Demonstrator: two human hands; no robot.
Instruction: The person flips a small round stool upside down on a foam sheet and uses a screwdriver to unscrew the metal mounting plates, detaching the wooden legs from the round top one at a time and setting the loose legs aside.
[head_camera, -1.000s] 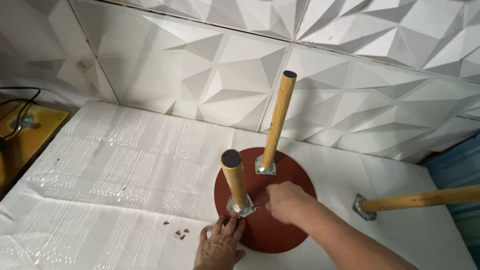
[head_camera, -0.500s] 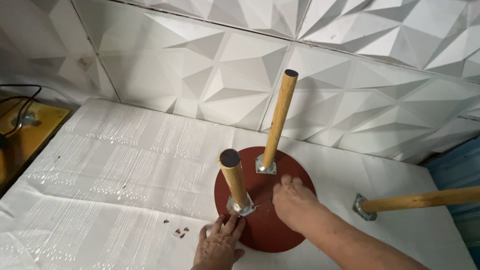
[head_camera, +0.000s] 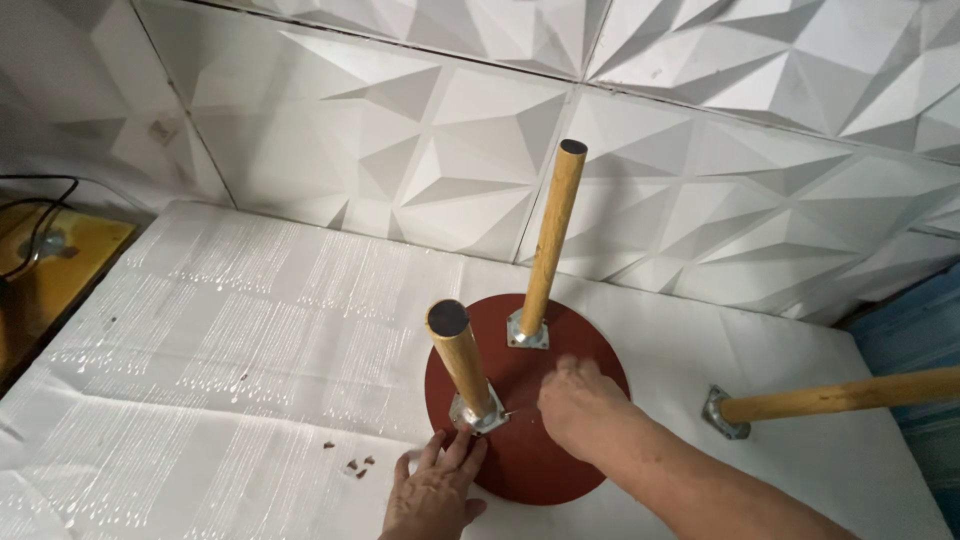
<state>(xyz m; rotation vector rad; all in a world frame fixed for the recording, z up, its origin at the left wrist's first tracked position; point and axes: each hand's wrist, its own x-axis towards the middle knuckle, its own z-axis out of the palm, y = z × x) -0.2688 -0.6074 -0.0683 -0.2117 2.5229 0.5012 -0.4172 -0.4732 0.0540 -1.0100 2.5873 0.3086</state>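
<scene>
Left hand (head_camera: 432, 492) flat, fingers spread, pressing the red round seat (head_camera: 545, 470) by the near leg's bracket (head_camera: 478, 412). Right hand (head_camera: 580, 405) fingers curled at that bracket; can't tell what they hold.

White wall panels (head_camera: 480, 150) moulded into raised triangular facets are covering the whole back of the scene, their ridges catching soft light and throwing pale grey shadows into the hollows. Dark seams are running between the panels. Below them a white, finely ribbed sheet (head_camera: 230, 350) is lying over the work surface, showing fold creases and glinting in short streaks. At the left edge a yellow-topped surface (head_camera: 60, 265) is sitting lower than the sheet, with a black cable (head_camera: 45, 205) looping above it. At the right edge a strip of blue ribbed material (head_camera: 925, 350) is showing beside the sheet
</scene>
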